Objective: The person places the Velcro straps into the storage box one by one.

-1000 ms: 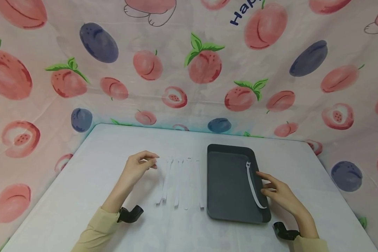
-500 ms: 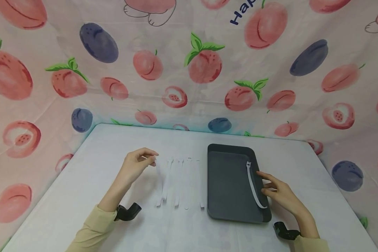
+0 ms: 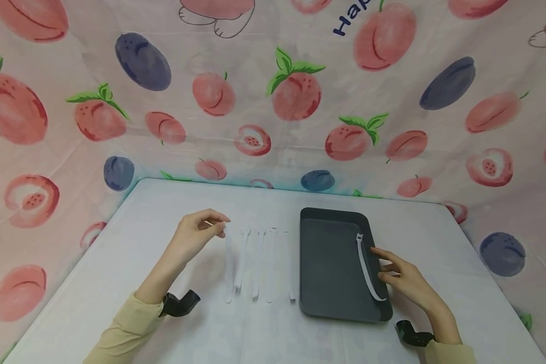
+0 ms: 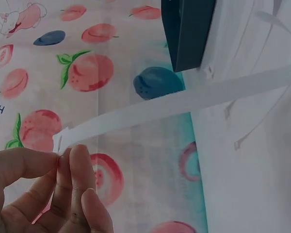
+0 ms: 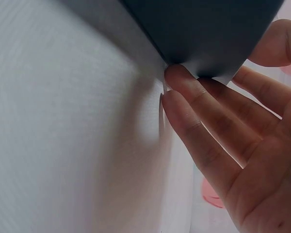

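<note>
My left hand [image 3: 200, 232] pinches the head end of a white cable tie [image 3: 228, 268] between thumb and fingers. In the left wrist view that cable tie [image 4: 136, 114] stretches away from the fingertips in a slight curve. On the table to its right, several more white cable ties [image 3: 258, 265] lie roughly side by side. A dark grey tray [image 3: 329, 273] stands right of them, with one curved cable tie [image 3: 363, 265] near its right wall. My right hand [image 3: 407, 280] touches the tray's right edge. In the right wrist view its nearly straight fingers [image 5: 203, 141] rest against the tray's outer wall [image 5: 203, 34].
The white tabletop [image 3: 164, 202] runs back to a fruit-printed cloth backdrop [image 3: 255, 101]. A black wrist-camera mount sits on the left wrist [image 3: 180, 304] and another black mount [image 3: 411, 334] on the right one.
My left hand has shifted slightly left and up with the pinched cable tie, whose far end now lies straighter and nearer the front. The right hand and tray look unmoved.
</note>
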The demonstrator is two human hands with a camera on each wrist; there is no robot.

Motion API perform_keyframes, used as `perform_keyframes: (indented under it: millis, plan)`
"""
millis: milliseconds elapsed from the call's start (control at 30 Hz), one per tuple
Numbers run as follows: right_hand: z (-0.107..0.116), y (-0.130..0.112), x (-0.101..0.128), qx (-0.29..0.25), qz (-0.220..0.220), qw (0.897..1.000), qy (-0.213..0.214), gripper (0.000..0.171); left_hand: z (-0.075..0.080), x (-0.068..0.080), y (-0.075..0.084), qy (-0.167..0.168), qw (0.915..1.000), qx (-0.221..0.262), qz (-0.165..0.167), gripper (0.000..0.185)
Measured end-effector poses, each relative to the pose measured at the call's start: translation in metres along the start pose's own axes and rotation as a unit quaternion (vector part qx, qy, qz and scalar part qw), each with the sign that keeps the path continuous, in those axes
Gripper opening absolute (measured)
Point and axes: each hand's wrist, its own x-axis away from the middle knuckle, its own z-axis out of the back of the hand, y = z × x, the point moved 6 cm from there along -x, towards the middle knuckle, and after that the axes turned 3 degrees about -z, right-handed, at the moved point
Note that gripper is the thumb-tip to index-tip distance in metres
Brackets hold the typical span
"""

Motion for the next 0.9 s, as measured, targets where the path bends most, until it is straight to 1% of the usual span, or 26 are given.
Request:
perform_keyframes:
  millis: [400,667,900]
  plan:
    - [0.000,0.001,0.000,0.001,-0.006,1.000,-0.001,0.057,0.000,0.002,0.021,-0.027,0.9995,0.002,-0.015,0.015]
    - [0.001,0.000,0.001,0.001,-0.008,1.000,-0.001,0.057,-0.008,-0.006,0.035,-0.036,0.9989,-0.008,-0.029,0.015]
    - [0.001,0.000,0.000,-0.003,-0.008,1.000,-0.002,0.057,-0.018,-0.014,0.045,-0.045,0.9984,0.001,-0.034,0.016]
